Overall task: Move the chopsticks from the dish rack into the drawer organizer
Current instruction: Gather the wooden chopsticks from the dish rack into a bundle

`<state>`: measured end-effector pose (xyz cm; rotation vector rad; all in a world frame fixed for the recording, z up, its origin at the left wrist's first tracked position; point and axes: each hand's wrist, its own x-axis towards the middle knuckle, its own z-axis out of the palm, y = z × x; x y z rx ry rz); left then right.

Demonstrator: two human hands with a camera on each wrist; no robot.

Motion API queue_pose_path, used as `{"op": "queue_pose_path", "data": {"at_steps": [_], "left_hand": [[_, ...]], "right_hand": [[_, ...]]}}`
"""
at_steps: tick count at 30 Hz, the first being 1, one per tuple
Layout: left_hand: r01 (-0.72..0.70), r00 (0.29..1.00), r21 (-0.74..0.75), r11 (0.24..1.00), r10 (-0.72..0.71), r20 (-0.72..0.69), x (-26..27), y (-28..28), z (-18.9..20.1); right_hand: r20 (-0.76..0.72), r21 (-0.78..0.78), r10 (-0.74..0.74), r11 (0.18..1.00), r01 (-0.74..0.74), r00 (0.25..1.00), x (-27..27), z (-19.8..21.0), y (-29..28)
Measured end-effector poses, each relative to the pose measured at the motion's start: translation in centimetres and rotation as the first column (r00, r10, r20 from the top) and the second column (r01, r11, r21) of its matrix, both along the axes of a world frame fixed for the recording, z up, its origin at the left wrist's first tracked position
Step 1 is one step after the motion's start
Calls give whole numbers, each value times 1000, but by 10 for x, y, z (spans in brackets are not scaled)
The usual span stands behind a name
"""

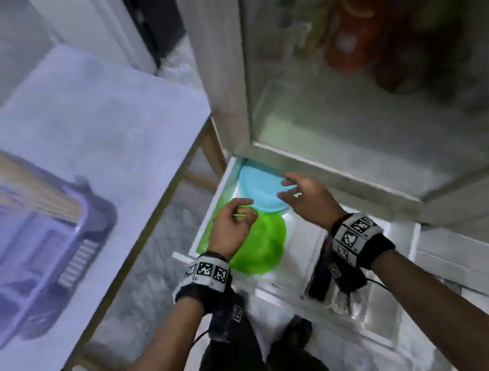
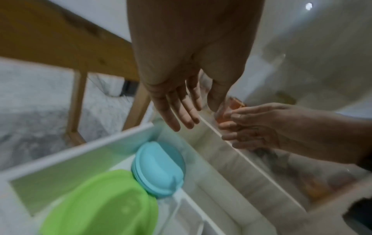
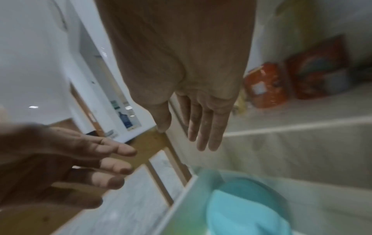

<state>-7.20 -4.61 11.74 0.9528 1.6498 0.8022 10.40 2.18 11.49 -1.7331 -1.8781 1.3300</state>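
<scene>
1. The chopsticks (image 1: pixel 24 188) sit in the purple dish rack (image 1: pixel 36 254) on the counter, well apart from both hands.
2. Risk — the green lid (image 1: pixel 258 245) and blue lid (image 1: pixel 259 194) crowd the open drawer (image 1: pixel 298 241), so chopsticks may land outside the organizer.
3. Left hand (image 1: pixel 232 228) and right hand (image 1: pixel 307 195) hover over the lids — fingers relaxed, holding nothing.

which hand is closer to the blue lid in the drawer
Right. The right hand hovers over the near right edge of the blue lid, fingers relaxed. The left hand is lower left of it, above the green lid. Both hold nothing.
</scene>
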Motion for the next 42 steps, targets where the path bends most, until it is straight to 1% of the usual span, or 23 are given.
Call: {"op": "queue_pose_path", "data": {"at_steps": [3, 5, 8, 11, 14, 15, 16, 17, 18, 19, 20, 22, 23, 24, 25, 26, 28, 29, 31, 35, 39, 41, 42], "left_hand": [[-97, 995, 85, 992, 98, -12, -51, -16, 57], [-161, 984, 145, 976, 171, -54, -86, -29, 90], [-301, 940, 258, 918, 331, -83, -133, -49, 131], [-454, 854, 342, 823, 511, -98, -179, -70, 154], [-570, 755, 395, 721, 649, -96, -220, -85, 159], [-606, 723, 401, 687, 686, -83, -233, -87, 159], [-632, 706, 385, 672, 705, -70, -248, -87, 158], [-646, 710, 331, 687, 701, -68, -261, -85, 156], [-639, 734, 257, 725, 674, -78, -274, -81, 154], [-607, 776, 171, 776, 625, -81, -286, -77, 151], [-558, 823, 98, 824, 565, -63, -294, -72, 150], [-453, 891, 52, 890, 454, -7, -307, -56, 149], [-407, 913, 47, 912, 406, 33, -311, -48, 147], [-377, 925, 40, 925, 373, 70, -315, -39, 145], [-363, 929, 21, 932, 360, 91, -318, -31, 142], [-345, 935, -1, 939, 344, 89, -319, -24, 139], [-315, 949, -17, 949, 316, 22, -321, -12, 127], [-307, 952, -17, 952, 307, -14, -322, -6, 124], [-318, 948, 17, 948, 318, -1, -324, 4, 127], [-396, 918, 171, 902, 384, 97, -342, 21, 151], [-461, 887, 251, 851, 432, 165, -369, 37, 181], [-519, 853, 281, 807, 470, 227, -385, 44, 190], [-557, 826, 276, 784, 487, 283, -395, 48, 195]], "right_hand": [[-47, 45, 119, 992, -116, 992, -68, 49, 18], [-51, 87, 203, 976, -198, 978, -114, 73, 25], [-41, 108, 333, 939, -327, 942, -182, 109, 21], [-6, 84, 452, 889, -450, 892, -243, 129, 4], [41, 56, 525, 848, -526, 850, -297, 136, -16], [37, 42, 541, 839, -542, 840, -313, 138, -21], [14, 27, 548, 836, -548, 837, -328, 143, -26], [-41, -2, 534, 845, -534, 845, -342, 148, -31], [-103, -16, 518, 853, -522, 849, -355, 149, -35], [-131, -9, 503, 861, -508, 854, -367, 147, -37], [-119, -5, 483, 874, -487, 868, -377, 141, -38], [2, -11, 511, 860, -511, 860, -397, 107, -29], [82, 1, 550, 834, -552, 831, -403, 87, -23], [162, 6, 563, 820, -572, 810, -407, 91, -26], [206, 9, 544, 830, -558, 813, -410, 96, -30], [218, 9, 514, 849, -529, 829, -412, 104, -35], [240, 29, 482, 864, -502, 843, -417, 112, -37], [271, 27, 485, 860, -510, 831, -420, 115, -35], [304, 20, 489, 855, -519, 818, -425, 117, -27], [141, 6, 487, 870, -493, 862, -440, 138, -10], [2, 10, 480, 877, -480, 877, -456, 162, 0], [-79, -19, 476, 878, -479, 876, -468, 171, 3], [-126, -47, 469, 877, -478, 874, -475, 174, 6]]}}
